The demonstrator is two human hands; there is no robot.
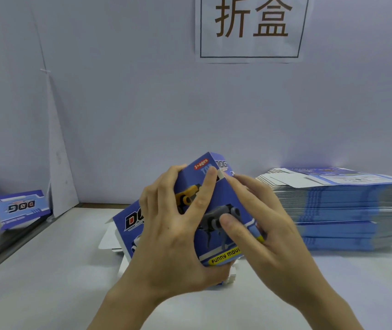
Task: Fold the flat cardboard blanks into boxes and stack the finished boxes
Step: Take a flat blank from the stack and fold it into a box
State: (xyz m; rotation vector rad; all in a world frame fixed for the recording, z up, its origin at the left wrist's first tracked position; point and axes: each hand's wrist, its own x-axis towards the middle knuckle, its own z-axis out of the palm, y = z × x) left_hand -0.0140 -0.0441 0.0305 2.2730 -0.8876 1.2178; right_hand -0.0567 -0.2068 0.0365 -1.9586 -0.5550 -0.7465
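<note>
Both left hand (171, 236) and right hand (261, 225) grip the box (210, 244) (long axis near-upright, top leaning away)

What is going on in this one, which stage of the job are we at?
A person is midway through shaping one blue box above the table. The left hand grips it from the left, and the right hand holds the other side, forefinger at a white flap near the top. A tall stack of flat blanks waits on the right.
</note>
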